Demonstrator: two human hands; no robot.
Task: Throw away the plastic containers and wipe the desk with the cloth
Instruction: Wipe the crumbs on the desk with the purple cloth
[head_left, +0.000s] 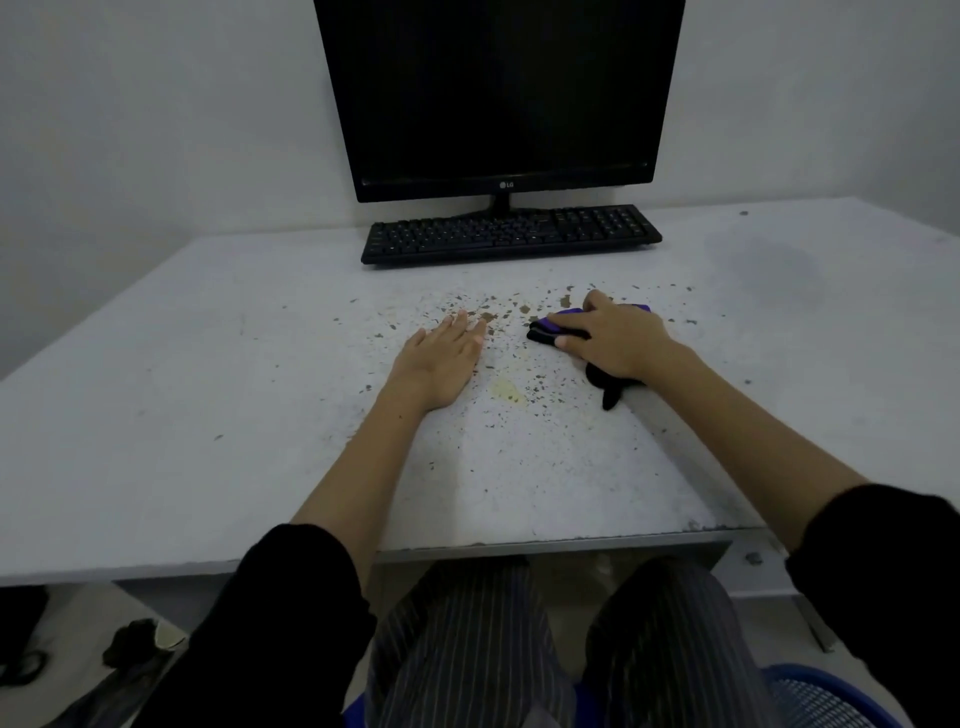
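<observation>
Right hand (610, 335) covers most of the cloth (550, 328). Monitor (498, 93) top is cut off. Keyboard (511, 234) letters too small to read. Dark stuff on floor (137, 644), can't tell what.

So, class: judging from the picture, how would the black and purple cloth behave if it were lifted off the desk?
The cloth probably droops limply: it lies bunched and folded under the right hand, one corner trailing loose. It looks light. Pushed, it should slide across the desk, not roll.
</observation>
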